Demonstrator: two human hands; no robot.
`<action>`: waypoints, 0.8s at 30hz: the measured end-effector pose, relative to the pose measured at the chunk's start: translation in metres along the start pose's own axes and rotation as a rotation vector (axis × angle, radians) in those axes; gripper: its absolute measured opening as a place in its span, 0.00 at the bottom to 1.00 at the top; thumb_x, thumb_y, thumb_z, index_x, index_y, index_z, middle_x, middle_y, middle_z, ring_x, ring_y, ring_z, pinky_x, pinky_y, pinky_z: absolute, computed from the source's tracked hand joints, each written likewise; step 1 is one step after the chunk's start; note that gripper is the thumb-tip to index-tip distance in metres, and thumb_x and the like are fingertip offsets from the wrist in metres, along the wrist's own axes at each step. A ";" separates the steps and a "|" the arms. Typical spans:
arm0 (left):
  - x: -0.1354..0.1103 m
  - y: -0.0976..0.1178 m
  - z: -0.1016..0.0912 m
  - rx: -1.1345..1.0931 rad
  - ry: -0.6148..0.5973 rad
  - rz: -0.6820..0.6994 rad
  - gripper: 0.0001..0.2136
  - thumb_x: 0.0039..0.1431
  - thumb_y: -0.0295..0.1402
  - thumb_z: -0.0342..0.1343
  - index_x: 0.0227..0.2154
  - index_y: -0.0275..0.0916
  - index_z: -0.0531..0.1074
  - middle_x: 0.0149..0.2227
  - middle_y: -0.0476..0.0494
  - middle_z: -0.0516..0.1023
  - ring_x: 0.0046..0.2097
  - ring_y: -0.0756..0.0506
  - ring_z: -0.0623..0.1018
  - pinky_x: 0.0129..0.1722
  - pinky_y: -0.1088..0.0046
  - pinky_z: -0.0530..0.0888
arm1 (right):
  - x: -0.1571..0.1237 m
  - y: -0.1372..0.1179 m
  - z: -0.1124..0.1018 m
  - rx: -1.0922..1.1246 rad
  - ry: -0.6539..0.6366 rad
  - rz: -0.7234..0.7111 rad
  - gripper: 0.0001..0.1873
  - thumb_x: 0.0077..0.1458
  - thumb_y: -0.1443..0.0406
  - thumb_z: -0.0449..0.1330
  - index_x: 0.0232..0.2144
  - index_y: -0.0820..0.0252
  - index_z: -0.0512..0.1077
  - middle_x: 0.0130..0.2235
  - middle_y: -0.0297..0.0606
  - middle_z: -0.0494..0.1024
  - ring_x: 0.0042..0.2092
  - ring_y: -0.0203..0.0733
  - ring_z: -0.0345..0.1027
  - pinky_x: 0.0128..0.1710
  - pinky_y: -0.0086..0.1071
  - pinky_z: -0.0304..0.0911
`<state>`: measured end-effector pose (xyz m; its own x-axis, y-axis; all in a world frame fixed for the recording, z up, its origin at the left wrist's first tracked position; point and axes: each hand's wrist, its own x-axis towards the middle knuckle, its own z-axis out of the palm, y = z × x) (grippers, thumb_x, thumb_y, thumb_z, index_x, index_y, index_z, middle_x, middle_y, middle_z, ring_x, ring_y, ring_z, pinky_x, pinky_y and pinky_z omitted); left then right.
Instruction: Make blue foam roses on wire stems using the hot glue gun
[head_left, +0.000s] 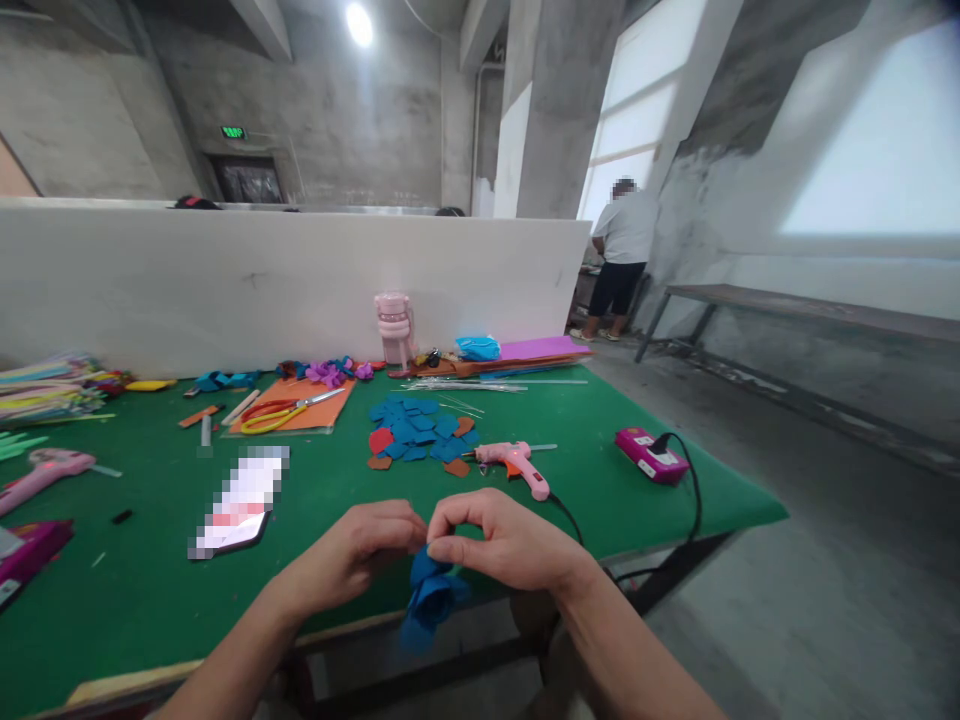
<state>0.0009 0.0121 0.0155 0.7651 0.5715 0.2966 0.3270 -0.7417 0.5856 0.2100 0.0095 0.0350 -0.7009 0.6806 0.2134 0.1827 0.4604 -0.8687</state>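
My left hand [360, 555] and my right hand [499, 540] meet over the near edge of the green table [150, 590]. Both are closed in a pinch on the top of a blue rolled felt flower [431, 598], which hangs below the fingers. A pink glue gun [516, 464] lies just beyond my right hand, its black cord running off the table edge. Behind it sits a pile of blue felt petals [420, 430] with a few red and brown pieces.
Yellow-handled scissors [281, 412] rest on an orange sheet. A phone [240, 500] lies at left, a pink bottle [395, 328] at the back, a magenta box [651, 455] at right. Felt strips are stacked far left. A person stands by the far pillar.
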 end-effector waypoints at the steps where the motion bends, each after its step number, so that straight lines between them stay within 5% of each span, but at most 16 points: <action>1: 0.000 0.000 0.000 0.008 0.003 -0.007 0.13 0.60 0.26 0.40 0.29 0.36 0.70 0.31 0.43 0.73 0.34 0.49 0.70 0.33 0.76 0.66 | 0.000 0.000 0.000 0.005 -0.008 0.007 0.11 0.54 0.60 0.55 0.29 0.62 0.72 0.29 0.32 0.72 0.33 0.33 0.65 0.35 0.25 0.59; 19: -0.004 -0.002 -0.003 -0.119 0.064 -0.031 0.14 0.61 0.37 0.44 0.34 0.36 0.73 0.34 0.40 0.75 0.35 0.46 0.72 0.35 0.74 0.67 | 0.000 0.001 -0.004 0.088 0.046 -0.007 0.09 0.51 0.61 0.59 0.30 0.62 0.72 0.31 0.33 0.73 0.34 0.34 0.65 0.36 0.27 0.59; 21: -0.004 -0.004 -0.004 -0.169 0.142 -0.094 0.13 0.59 0.36 0.47 0.31 0.36 0.74 0.31 0.42 0.76 0.33 0.47 0.73 0.33 0.74 0.68 | 0.004 0.003 -0.001 0.220 0.156 0.013 0.10 0.53 0.60 0.56 0.33 0.61 0.71 0.32 0.33 0.72 0.33 0.34 0.64 0.35 0.28 0.60; 24: -0.001 -0.011 -0.003 -0.248 0.498 -0.313 0.11 0.55 0.36 0.52 0.25 0.35 0.75 0.28 0.44 0.77 0.32 0.46 0.74 0.34 0.72 0.69 | 0.013 0.015 0.003 0.410 0.478 0.061 0.11 0.52 0.58 0.56 0.33 0.60 0.68 0.31 0.32 0.69 0.29 0.31 0.61 0.33 0.27 0.59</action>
<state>-0.0052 0.0202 0.0110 0.2851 0.8871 0.3631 0.3092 -0.4437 0.8412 0.2012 0.0236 0.0239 -0.2950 0.9218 0.2515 -0.1322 0.2213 -0.9662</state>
